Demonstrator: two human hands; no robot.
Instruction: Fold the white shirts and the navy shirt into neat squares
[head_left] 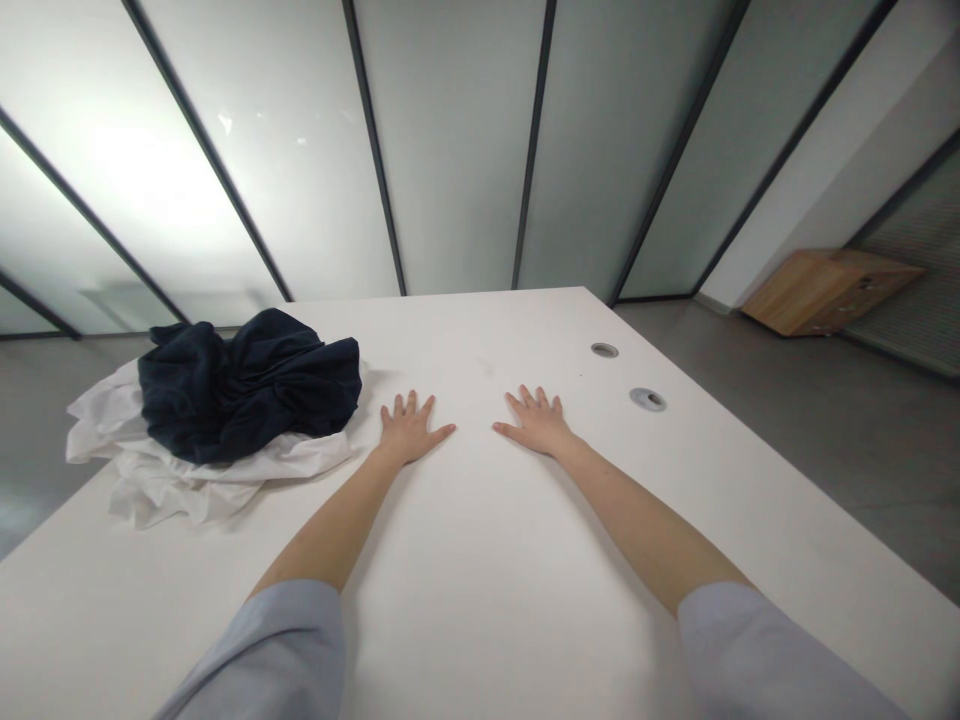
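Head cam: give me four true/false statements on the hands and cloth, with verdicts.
1. The left hand lies flat on the table. True.
2. The right hand grips the dark cloth. False: it lies flat on the table, apart from the cloth.
3. The dark cloth sits on a white cloth. True.
4. The wooden box stands on the table. False: it is on the floor, off to the right.

Office-type meeting room, by the look: frosted glass wall panels in slim black frames [450, 150], a long white table [480, 340] with round grey cable grommets [647, 399], smooth grey floor [825, 400].
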